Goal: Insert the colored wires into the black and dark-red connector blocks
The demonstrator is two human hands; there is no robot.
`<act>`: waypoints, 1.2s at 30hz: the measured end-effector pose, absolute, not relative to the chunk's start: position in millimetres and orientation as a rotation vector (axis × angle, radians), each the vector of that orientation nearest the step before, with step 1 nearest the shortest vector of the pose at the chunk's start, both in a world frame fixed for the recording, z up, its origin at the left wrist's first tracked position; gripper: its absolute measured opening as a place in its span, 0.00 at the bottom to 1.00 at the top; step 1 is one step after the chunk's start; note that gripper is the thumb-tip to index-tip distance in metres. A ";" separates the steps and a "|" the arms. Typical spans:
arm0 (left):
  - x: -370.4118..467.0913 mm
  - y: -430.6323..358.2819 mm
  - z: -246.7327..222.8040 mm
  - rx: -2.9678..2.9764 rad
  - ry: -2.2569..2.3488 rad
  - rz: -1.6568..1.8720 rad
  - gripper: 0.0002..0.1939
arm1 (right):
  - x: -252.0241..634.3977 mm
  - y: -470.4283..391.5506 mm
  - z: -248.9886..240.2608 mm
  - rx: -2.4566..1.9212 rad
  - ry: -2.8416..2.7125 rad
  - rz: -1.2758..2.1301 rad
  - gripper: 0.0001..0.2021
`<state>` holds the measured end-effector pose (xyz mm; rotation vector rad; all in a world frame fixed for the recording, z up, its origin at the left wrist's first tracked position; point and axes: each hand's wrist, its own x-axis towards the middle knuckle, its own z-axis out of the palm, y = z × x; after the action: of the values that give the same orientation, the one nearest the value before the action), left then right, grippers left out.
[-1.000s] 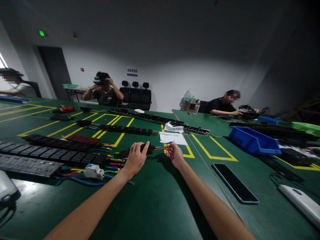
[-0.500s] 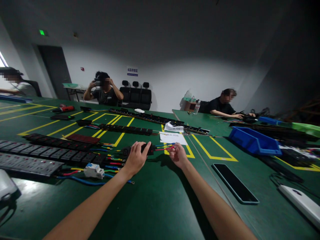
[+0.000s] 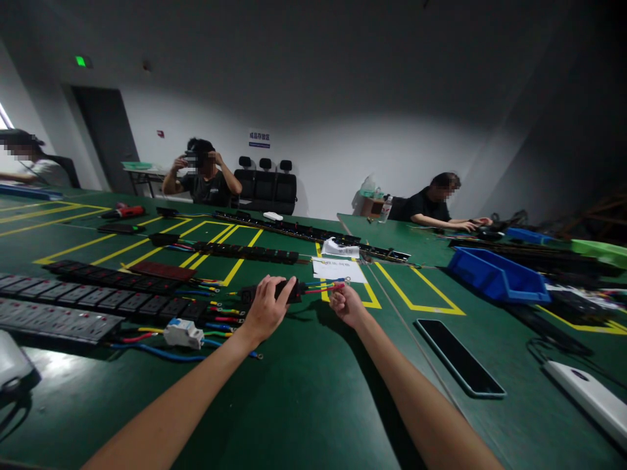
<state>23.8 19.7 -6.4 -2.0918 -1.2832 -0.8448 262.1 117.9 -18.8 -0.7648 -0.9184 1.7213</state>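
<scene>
My left hand (image 3: pixel 267 305) is wrapped over a black socket module (image 3: pixel 247 295) and holds it against the green table. Blue, yellow-green and red wires (image 3: pixel 318 288) run out of the module's right end. Around the end of the red wire, my right hand (image 3: pixel 349 307) has its fingers pinched, with the blue and yellow-green ends just above them. A ring terminal (image 3: pixel 347 279) shows over the fingertips. Left of my left hand, a white circuit breaker (image 3: pixel 183 334) lies among thick wires with ring terminals.
Power strips (image 3: pixel 59 321) lie along the left. White paper (image 3: pixel 337 269) lies beyond my right hand, a phone (image 3: pixel 460 358) and a white power bank (image 3: pixel 588 395) to the right. A blue bin (image 3: pixel 497 277) stands farther back. Several people sit around the table.
My right fingers have curled tighter around the red wire's end, and the wire ends above them show more plainly. My left hand stays on the module. The person at right has lowered their head.
</scene>
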 end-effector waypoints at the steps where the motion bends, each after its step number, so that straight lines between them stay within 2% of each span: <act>1: 24.1 19.7 -6.5 -2.095 -1.275 -0.847 0.31 | 262.5 118.1 -19.0 -0.769 -0.911 1.732 0.20; 9: 23.6 21.0 -7.2 -2.063 -1.379 -0.842 0.33 | 257.6 114.2 -11.9 -0.786 -0.747 1.752 0.18; 17: 24.1 19.4 -5.0 -2.035 -1.451 -0.834 0.31 | 259.0 110.1 -12.0 -0.733 -0.843 1.753 0.21; 24: 23.9 18.5 -5.7 -2.059 -1.481 -0.802 0.32 | 251.8 112.4 -21.4 -0.693 -0.951 1.677 0.18; 36: 25.5 16.0 -2.9 -1.990 -1.547 -0.770 0.32 | 250.7 112.6 -23.8 -0.761 -1.071 1.611 0.20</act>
<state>25.5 16.0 -2.9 -1.9896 -1.5471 -0.7700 250.7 112.6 -23.8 -0.7607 -1.0711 1.6114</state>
